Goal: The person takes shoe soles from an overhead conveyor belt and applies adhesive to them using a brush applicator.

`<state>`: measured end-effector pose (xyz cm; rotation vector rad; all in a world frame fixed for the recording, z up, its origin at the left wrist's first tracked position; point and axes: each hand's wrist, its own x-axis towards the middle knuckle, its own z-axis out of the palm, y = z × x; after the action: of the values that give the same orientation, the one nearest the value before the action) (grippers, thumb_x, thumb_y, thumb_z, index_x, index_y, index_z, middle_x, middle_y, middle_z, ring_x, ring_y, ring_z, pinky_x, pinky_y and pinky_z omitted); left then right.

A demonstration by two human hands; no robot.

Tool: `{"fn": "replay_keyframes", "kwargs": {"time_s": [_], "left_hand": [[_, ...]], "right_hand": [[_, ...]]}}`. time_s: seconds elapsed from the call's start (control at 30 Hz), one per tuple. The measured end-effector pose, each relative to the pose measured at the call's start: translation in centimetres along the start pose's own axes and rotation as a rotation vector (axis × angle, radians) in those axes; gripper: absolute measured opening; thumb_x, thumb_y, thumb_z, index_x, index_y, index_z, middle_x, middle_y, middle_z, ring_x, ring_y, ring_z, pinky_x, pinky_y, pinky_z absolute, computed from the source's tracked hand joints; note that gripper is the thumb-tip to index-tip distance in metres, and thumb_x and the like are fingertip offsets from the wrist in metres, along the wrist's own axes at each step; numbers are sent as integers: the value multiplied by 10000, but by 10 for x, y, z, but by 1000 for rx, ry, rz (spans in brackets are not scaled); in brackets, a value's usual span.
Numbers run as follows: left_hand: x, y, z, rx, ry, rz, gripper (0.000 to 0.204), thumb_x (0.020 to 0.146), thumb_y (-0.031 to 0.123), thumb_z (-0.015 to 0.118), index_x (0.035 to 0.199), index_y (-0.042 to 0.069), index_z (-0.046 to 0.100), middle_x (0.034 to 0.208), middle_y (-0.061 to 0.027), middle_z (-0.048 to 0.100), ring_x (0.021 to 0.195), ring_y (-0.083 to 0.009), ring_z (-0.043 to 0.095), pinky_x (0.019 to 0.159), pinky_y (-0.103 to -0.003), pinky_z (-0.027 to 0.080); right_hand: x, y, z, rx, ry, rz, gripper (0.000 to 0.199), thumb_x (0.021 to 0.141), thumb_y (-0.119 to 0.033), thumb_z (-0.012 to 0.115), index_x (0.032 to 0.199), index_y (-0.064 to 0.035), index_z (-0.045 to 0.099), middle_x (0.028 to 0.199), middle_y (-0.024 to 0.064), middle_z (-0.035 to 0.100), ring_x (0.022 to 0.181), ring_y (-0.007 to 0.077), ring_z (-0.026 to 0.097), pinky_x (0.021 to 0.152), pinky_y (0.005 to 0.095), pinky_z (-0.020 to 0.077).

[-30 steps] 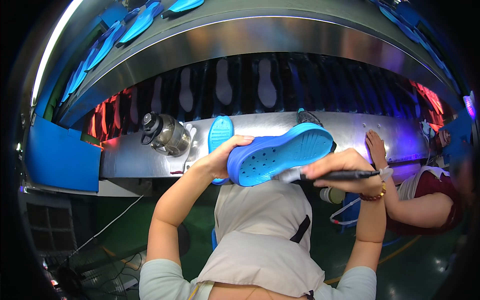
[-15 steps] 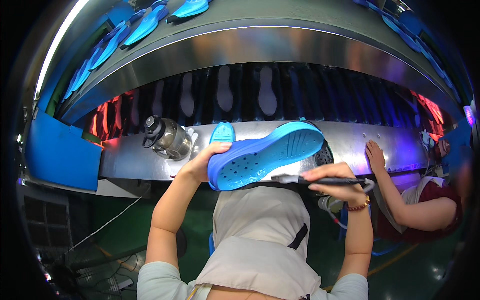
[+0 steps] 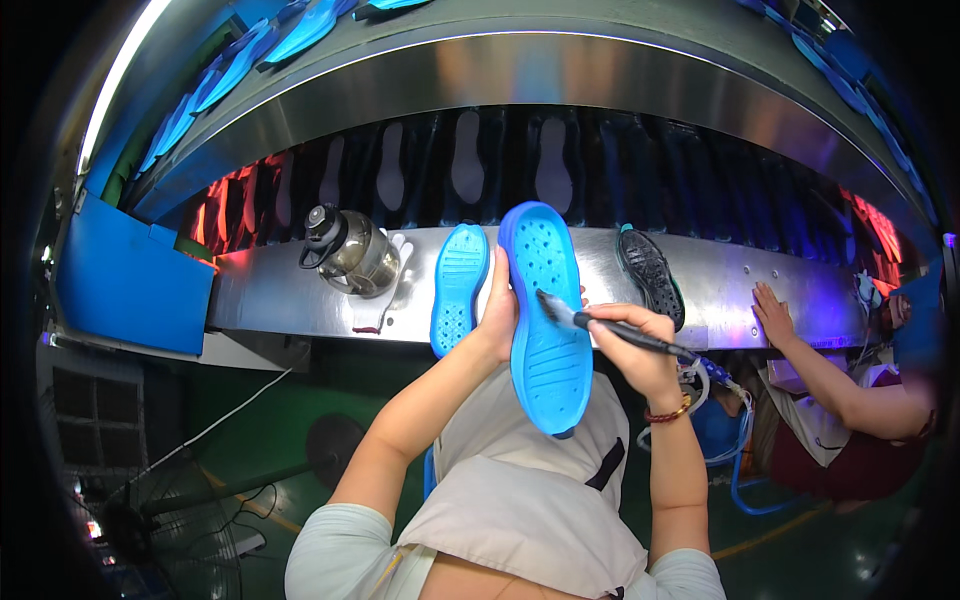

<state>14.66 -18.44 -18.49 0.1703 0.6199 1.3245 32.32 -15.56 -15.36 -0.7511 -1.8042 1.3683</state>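
My left hand (image 3: pixel 499 318) grips the left edge of a blue shoe sole (image 3: pixel 553 375), held nearly upright with its inner face toward me. That face is light blue, with small holes at the upper end and ribs lower down. In my right hand (image 3: pixel 640 352) is a black-handled brush (image 3: pixel 556 310), its bristles touching the middle of the sole's inner face. A second light-blue sole (image 3: pixel 461 285) rests on the metal bench just left of my left hand. Right of the brush, a black sole (image 3: pixel 655 280) lies on the bench.
A dark-lidded bottle (image 3: pixel 362 255) stands on the metal bench (image 3: pixel 270 295) at the left, beside a white glove (image 3: pixel 396 285). Behind, grey sole-shaped pieces (image 3: pixel 467 160) lie in a dark row; blue soles (image 3: pixel 305 35) sit on the upper belt. A co-worker's hand (image 3: pixel 772 316) rests at right.
The held sole has turned from lying slantwise to nearly upright, uncovering the other blue sole and the black one. The brush has moved up and left, from the sole's lower edge onto its middle.
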Motion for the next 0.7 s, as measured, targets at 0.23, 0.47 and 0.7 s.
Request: {"fn": "replay_keyframes", "kwargs": {"time_s": [0.23,0.47,0.7], "left_hand": [[1,30,-15,-57,-107,229,924,701,787,160,1159,29,426,989,-161,534,939,-301,533,856,-508,414],[-6,24,21,-70,-269,270,916,694,792,208,1200,51,390,987,-148,531,928,-284,523,879,-516,390],[-17,44,19,-12,-254,367,936,669,811,225,1223,72,378,1006,-155,528,929,-280,536,904,-521,370]], "right_hand": [[-18,-43,7,-408,-363,-448,143,634,-33,649,771,-48,611,786,91,634,759,232,622,667,304,479],[11,-40,2,-83,-184,-322,196,652,22,646,847,4,630,850,128,637,813,221,618,725,298,478],[-6,-39,-24,-88,-113,-232,198,672,21,647,868,-4,635,881,142,637,815,230,625,741,308,491]]}}
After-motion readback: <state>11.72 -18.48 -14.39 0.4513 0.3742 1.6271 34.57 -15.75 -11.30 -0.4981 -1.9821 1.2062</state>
